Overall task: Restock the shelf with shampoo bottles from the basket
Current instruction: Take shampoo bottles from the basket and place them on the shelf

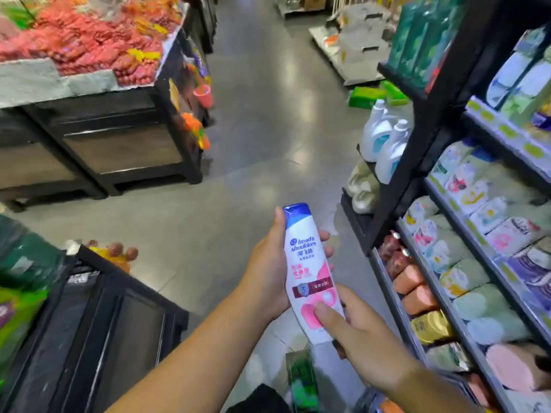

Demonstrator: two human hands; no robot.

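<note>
The left hand wraps the upper half of the one shampoo bottle, with the thumb lying up its left edge toward the cap and the fingertips curling round the right edge. The right hand grips the lower end, thumb pressed flat on the pink label and the other fingers behind. The bottle is in the air between the two hands, clear of any shelf, with its label facing the camera. Its long axis runs nearly upright in view: the blue cap points away from the person and the base points back toward the right wrist (leaning slightly rightward at the bottom).

Just below the hands lies something green and blurred; I cannot tell what it is. To the right of the hands stands the black shelf, its tiers packed with soft refill pouches, too blurred to count. Beyond the hands, at the shelf's end, stand two white jugs. Far beyond and to the left, a black display bin is heaped with red packets.
</note>
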